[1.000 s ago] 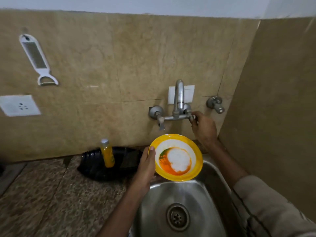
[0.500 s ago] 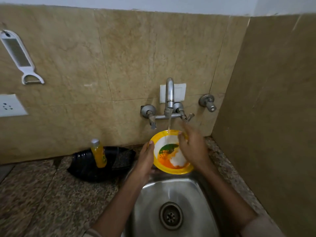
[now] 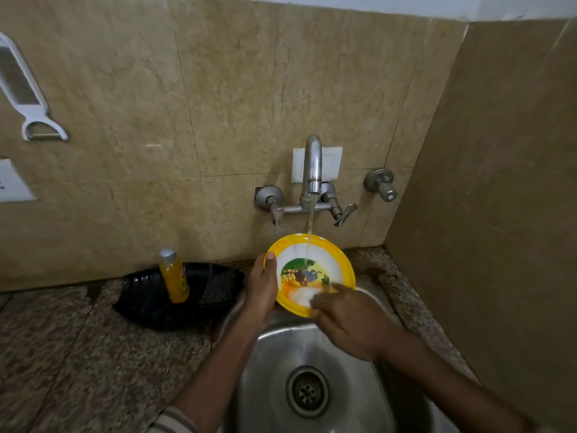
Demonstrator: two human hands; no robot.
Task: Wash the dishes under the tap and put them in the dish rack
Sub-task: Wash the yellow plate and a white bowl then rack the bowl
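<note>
A yellow-rimmed plate (image 3: 324,260) with a cartoon picture in its white middle is tilted toward me above the steel sink (image 3: 271,370). My left hand (image 3: 260,289) grips its left edge, thumb on the rim. Water runs from the wall tap (image 3: 313,164) onto the plate's upper middle. My right hand (image 3: 346,320) lies on the plate's lower right part, fingers spread on white foam, and hides that part of the rim.
A black plastic tray (image 3: 150,295) lies on the granite counter (image 3: 78,354) left of the sink, with an orange bottle (image 3: 173,276) standing in it. A white peeler (image 3: 22,89) hangs on the tiled wall. A side wall (image 3: 499,214) rises close on the right.
My right hand left the tap handle, the water started running, and the hand came down onto the plate, sliding from its middle to its lower right. Foam has washed off the picture.
</note>
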